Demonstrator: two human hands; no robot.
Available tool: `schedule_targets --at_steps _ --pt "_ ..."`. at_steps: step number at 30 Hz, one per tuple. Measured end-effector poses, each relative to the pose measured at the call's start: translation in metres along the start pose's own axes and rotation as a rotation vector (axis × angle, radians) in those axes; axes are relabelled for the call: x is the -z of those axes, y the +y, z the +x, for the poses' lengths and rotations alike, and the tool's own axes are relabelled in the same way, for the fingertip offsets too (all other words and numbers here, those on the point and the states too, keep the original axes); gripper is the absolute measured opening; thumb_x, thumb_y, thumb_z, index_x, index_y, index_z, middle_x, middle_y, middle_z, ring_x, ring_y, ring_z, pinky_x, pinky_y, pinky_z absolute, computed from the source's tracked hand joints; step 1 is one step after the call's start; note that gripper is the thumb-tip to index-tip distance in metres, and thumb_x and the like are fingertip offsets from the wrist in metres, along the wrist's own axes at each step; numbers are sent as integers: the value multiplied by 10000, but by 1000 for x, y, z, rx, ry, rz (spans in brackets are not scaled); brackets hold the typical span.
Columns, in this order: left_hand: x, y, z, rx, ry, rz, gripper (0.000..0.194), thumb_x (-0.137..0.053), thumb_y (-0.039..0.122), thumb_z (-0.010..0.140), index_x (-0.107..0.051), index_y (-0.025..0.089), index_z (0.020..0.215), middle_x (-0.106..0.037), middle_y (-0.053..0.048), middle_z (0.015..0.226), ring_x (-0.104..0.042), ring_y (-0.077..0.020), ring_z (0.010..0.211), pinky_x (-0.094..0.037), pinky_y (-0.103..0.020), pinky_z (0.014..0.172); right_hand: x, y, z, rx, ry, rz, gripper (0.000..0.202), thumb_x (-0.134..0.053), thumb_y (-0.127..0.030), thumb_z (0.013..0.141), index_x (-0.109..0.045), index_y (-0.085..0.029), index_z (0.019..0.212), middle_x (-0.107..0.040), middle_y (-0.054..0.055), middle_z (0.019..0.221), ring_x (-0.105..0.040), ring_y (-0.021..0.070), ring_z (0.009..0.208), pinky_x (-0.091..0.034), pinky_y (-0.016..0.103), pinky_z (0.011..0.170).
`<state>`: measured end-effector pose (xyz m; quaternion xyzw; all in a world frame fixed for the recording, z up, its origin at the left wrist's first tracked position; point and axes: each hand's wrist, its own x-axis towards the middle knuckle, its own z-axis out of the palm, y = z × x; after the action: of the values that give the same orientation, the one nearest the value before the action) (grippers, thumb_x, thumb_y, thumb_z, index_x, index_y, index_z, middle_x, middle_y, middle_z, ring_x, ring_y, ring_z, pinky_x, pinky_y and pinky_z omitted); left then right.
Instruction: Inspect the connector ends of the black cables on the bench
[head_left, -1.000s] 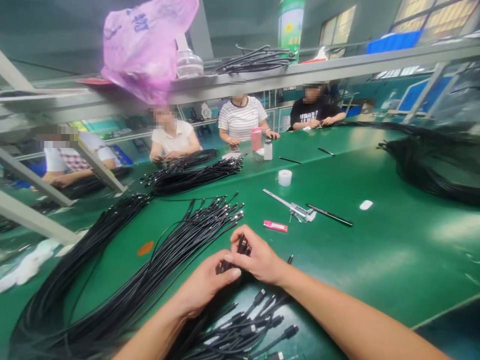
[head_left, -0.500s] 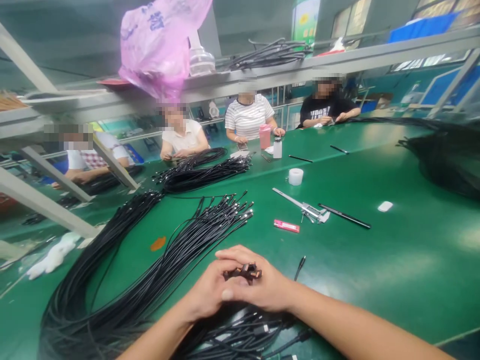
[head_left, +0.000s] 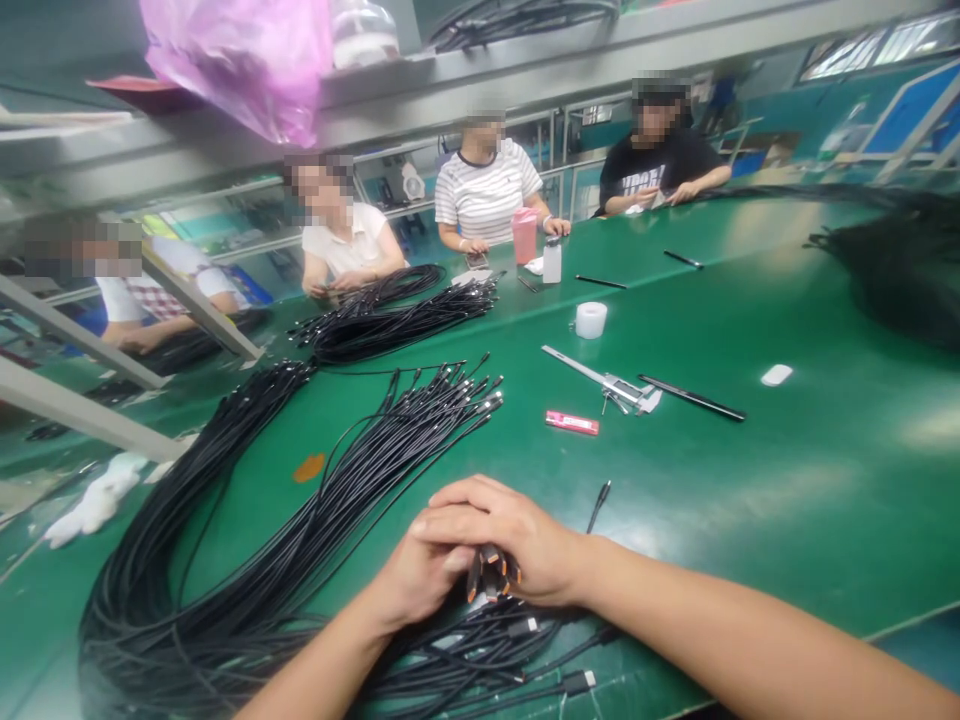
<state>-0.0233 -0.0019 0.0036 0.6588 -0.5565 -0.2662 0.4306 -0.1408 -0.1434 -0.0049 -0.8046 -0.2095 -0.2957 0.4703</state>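
Note:
Both hands meet at the lower middle, around a small bunch of black cable connectors [head_left: 493, 575] with orange tips. My right hand [head_left: 529, 535] curls over the bunch from the right, its fingers reaching across my left hand. My left hand [head_left: 427, 572] is wrapped against the bunch from the left, fingers partly hidden. Beneath and in front of them lie loose black cables with plugs [head_left: 517, 650]. A large curved bundle of black cables [head_left: 300, 540] runs along the left, its plug ends pointing towards the middle.
A caliper [head_left: 607, 382], black pen [head_left: 694, 398], pink-red packet [head_left: 571, 422] and white tape roll [head_left: 591, 320] lie ahead on the green table [head_left: 750, 520]. Several people sit across it. Metal posts stand left, beneath an overhead shelf [head_left: 465, 85].
The view has tilted down, so the far side sits higher. Both hands have shifted around the connectors, whose orange tips now point down towards me. My right fingers lie further over my left hand.

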Motion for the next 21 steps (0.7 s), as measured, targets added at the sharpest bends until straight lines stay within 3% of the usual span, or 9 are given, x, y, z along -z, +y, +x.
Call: schedule_targets --at_steps 6,11,15,18,21 --pt "-3 7 1 -36 -36 12 543 -485 644 897 -755 173 872 -743 -107 889 -669 -230 825 -529 -324 786 3 0 0 8 -53 -9 394 -551 -244 962 -571 -239 1355 -607 98 1292 -555 211 1180 -475 390 1008" --pt "-4 7 2 -99 -32 -20 448 -519 564 920 -756 185 891 -752 -94 884 -676 -223 856 -516 -312 803 2 1 -3 32 -60 -33 398 -519 -296 987 -546 -266 1383 -591 102 1307 -542 227 1204 -472 417 1009" --pt "-5 8 1 -123 -34 -33 515 -482 609 918 -756 173 885 -747 -110 926 -677 -222 859 -518 -306 781 2 1 -3 51 -63 -53 388 -531 -304 984 -561 -250 1368 -575 114 1315 -539 225 1206 -469 418 1015" --pt "-6 6 1 -118 -37 -28 549 -465 636 911 -749 170 849 -744 -103 861 -675 -221 822 -522 -307 776 2 0 -2 45 -54 -60 380 -526 -288 985 -566 -233 1359 -586 114 1300 -541 219 1198 -468 403 1019" --pt "-7 0 -1 -72 -20 11 481 -454 549 949 -736 169 866 -736 -90 832 -666 -205 772 -527 -289 725 1 0 -2 16 -38 -53 393 -513 -287 981 -548 -228 1369 -605 112 1278 -561 216 1166 -489 388 993"
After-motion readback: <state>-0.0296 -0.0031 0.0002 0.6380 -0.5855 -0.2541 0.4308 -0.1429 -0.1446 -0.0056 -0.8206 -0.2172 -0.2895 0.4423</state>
